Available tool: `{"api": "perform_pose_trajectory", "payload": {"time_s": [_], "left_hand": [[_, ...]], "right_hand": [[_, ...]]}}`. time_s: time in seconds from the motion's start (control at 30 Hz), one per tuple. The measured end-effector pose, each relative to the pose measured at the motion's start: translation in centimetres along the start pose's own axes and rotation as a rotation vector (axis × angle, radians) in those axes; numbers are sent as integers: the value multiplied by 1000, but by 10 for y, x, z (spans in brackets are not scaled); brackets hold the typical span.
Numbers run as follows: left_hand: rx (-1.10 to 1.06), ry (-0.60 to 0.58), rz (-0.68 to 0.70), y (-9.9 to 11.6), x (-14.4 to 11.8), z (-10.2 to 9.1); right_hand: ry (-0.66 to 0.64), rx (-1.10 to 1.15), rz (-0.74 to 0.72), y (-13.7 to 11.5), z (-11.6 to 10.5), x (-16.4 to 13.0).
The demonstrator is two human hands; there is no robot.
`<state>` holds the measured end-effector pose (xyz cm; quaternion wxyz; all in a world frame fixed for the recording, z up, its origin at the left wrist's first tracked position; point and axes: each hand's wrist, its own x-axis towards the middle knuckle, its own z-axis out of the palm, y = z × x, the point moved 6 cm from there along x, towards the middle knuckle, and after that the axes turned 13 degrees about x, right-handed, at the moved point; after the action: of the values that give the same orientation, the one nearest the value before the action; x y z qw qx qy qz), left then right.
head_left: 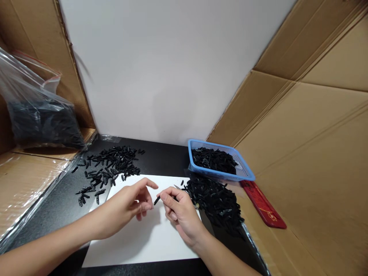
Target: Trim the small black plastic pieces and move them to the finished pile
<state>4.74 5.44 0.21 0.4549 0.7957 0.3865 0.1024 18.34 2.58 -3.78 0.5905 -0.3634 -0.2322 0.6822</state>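
Centrally, low in the frame, the right hand point(181, 214) is pinching a small, slim black plastic piece point(156, 200) between thumb and fingertips over a smooth white sheet point(149, 245). The left hand point(126, 205) is hovering just beside it, fingers loosely curled and holding nothing. Matte black pieces are lying in a heap point(215, 203) at right, partly hiding a metal blade, and filling a blue mesh basket point(244, 168).

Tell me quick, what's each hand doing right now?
Left hand: open, fingers loosely curled, holding nothing.
Right hand: closed, pinching a small black piece at the fingertips over the white sheet.
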Motion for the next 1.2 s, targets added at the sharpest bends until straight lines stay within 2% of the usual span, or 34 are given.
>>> {"api": "perform_pose_trajectory", "payload": {"time_s": [0.07, 0.13, 0.2, 0.33, 0.47, 0.57, 0.67, 0.73, 0.83, 0.9, 1.07, 1.2], "left_hand": [[414, 9, -36, -8, -1, -6], [727, -29, -107, -18, 0, -9], [878, -83, -145, -26, 1, -9], [951, -108, -111, -25, 3, -7], [915, -93, -95, -25, 3, -11], [867, -110, -99, -33, 2, -13], [827, -104, -28, -40, -1, -12], [842, -86, 15, -39, -3, -13], [813, -82, -19, -32, -1, -15], [669, -58, -58, -22, 3, -17], [97, 18, -45, 2, 13, -17], [-104, 87, -25, 5, 12, -15]], "right_hand": [[2, 14, 7, 0, -1, 1], [1, 15, 8, 0, -1, 1], [8, 21, 5, 0, -1, 1], [28, 26, -8, -1, -1, 0], [42, 12, -20, -2, -1, -1], [42, 23, -16, -3, -1, 0], [10, 60, 15, -2, 1, 0], [-17, 88, 30, -2, 1, 1], [-42, 110, 36, -1, 1, 1], [-51, 115, 37, -1, 1, 0], [-50, 134, 40, -1, 1, 0], [-55, 137, 39, -2, 1, 0]]}}
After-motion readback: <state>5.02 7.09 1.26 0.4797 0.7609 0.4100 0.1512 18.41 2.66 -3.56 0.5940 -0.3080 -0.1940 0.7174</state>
